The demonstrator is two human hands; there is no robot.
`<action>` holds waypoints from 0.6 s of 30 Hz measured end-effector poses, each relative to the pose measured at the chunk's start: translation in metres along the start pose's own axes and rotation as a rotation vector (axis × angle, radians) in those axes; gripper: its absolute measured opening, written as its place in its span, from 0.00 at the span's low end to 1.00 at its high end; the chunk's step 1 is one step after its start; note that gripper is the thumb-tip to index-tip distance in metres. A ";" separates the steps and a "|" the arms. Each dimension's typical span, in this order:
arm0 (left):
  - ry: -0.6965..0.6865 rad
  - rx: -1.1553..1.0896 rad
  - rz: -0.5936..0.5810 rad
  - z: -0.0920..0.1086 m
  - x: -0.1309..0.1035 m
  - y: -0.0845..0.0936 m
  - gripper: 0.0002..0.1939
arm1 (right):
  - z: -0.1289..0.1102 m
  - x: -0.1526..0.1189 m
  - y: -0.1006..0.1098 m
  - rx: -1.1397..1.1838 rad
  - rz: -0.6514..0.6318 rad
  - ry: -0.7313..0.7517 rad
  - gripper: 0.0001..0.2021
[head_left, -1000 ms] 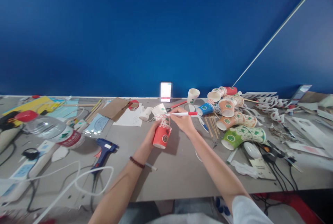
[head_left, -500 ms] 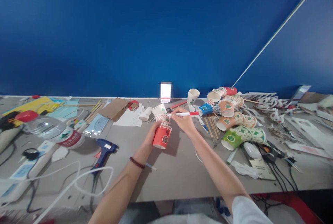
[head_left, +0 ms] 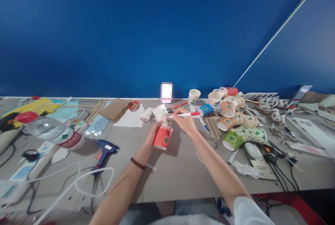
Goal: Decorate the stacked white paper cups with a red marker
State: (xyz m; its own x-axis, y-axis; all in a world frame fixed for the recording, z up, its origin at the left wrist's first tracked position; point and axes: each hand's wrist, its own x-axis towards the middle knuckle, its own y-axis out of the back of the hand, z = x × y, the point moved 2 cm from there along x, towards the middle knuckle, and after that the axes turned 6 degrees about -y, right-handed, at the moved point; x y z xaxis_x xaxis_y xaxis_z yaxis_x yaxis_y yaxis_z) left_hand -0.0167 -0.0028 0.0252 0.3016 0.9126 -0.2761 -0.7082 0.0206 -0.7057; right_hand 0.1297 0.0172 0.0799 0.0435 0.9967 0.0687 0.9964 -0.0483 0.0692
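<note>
My left hand (head_left: 153, 132) is wrapped round a red and white paper cup piece (head_left: 163, 137), held tilted above the table; its red end points down toward me. Its upper, white part carries red scallop lines and green marks. Between the fingers of my right hand (head_left: 185, 121) is a white marker with a red end (head_left: 192, 114), its tip at the white part of the cup piece. Whether the tip presses on the surface, I cannot tell. Just behind lies a small white cup (head_left: 146, 114) on its side.
Several decorated paper cups lie at the right, a green one (head_left: 232, 139) nearest. A white cup (head_left: 194, 96) stands by the blue wall. On the left are a blue glue gun (head_left: 106, 151), a lying plastic bottle (head_left: 52, 129), a power strip (head_left: 28, 174) and loose white cable (head_left: 94, 169).
Almost nothing differs. Both hands keep the same hold, and the marker stays at the white part of the cup piece with only a slight shift.
</note>
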 end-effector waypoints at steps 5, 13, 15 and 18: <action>-0.007 0.007 -0.002 0.000 -0.001 -0.001 0.16 | -0.004 -0.001 -0.001 0.001 -0.008 -0.008 0.06; -0.001 0.010 0.017 -0.001 0.000 0.000 0.16 | -0.003 0.000 0.001 -0.005 -0.019 -0.037 0.06; 0.030 0.021 0.040 -0.002 0.000 0.001 0.16 | -0.002 0.001 0.002 0.015 -0.011 -0.028 0.06; 0.044 0.035 0.039 -0.002 0.000 0.003 0.17 | -0.002 0.002 0.002 0.046 -0.003 -0.012 0.06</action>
State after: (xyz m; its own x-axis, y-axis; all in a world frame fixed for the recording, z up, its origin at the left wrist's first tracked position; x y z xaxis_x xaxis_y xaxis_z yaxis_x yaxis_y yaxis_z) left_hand -0.0174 -0.0034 0.0215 0.3002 0.8942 -0.3320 -0.7419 0.0001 -0.6705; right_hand 0.1314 0.0194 0.0820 0.0414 0.9976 0.0561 0.9988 -0.0428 0.0237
